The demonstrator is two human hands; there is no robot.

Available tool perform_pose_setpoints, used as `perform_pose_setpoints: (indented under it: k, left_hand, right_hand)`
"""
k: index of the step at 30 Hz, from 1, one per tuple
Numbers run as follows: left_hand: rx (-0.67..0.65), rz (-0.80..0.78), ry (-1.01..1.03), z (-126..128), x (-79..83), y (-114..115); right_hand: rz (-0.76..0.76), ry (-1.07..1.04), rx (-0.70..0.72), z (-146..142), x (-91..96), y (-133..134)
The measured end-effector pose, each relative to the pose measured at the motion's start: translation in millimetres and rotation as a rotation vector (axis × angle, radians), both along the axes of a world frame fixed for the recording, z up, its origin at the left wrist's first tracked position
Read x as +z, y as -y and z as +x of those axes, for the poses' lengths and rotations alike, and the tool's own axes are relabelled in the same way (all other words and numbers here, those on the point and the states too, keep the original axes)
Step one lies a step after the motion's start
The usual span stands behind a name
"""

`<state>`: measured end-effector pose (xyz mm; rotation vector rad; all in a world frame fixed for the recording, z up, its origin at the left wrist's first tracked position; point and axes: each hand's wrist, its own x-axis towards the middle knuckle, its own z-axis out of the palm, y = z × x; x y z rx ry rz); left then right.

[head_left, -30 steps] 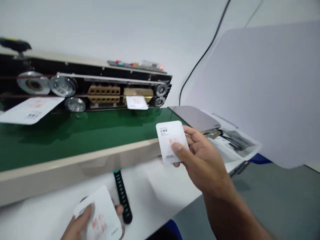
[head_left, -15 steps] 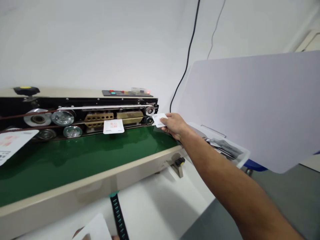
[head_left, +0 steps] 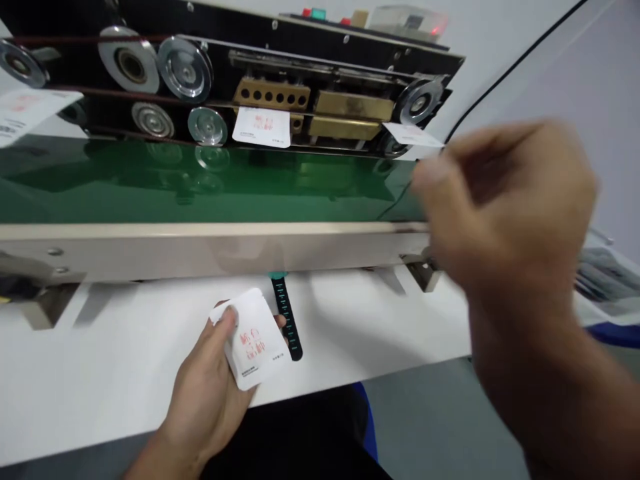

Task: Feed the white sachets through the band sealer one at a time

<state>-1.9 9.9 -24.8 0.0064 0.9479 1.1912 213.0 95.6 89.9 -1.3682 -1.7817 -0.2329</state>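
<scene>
My left hand (head_left: 210, 380) grips a white sachet (head_left: 257, 353) with red and black print, the thumb pressed on its top corner; whether more lie beneath is hidden. My right hand (head_left: 510, 207) is raised at the right, smeared by motion, fingers curled. Just left of its fingertips, another white sachet (head_left: 413, 135) sits at the right-end rollers of a band sealing machine (head_left: 350, 57). A printed sachet (head_left: 263, 127) hangs in front of the brass blocks. One more sachet (head_left: 30, 113) is at the far left of the rollers.
The green conveyor belt (head_left: 225, 180) runs below the rollers, behind a beige front rail (head_left: 225, 250). A dark strap with teal marks (head_left: 287, 320) lies on the white table (head_left: 350, 333). A plastic bin (head_left: 610, 280) stands at the right; a black cable (head_left: 515, 63) runs along the wall.
My right hand has come away from the sachet, which stays at the right-end rollers. The view has swung downward and nearer, bringing my left hand and its sachet fully into sight.
</scene>
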Motion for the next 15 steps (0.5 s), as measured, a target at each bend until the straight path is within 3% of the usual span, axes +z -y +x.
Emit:
perform_pose_setpoints:
  k: [3, 6, 10, 15]
  left_hand:
    - [0.032, 0.026, 0.046, 0.8, -6.4, 1.0]
    - [0.038, 0.047, 0.075, 0.3, -9.1, 2.4]
    - [0.020, 0.137, 0.071, -0.4, -11.8, 3.4]
    - [-0.036, 0.362, 0.122, 4.2, -15.2, 2.7]
  right_hand:
    - [-0.446, -0.034, 0.330, -34.8, -45.2, 55.2]
    - [-0.776, -0.154, 0.494, -61.7, -82.2, 76.1]
    - [-0.891, -0.384, 0.624, -72.3, -100.9, 69.2]
    - [-0.994, -0.641, 0.608, -56.4, -94.4, 60.6]
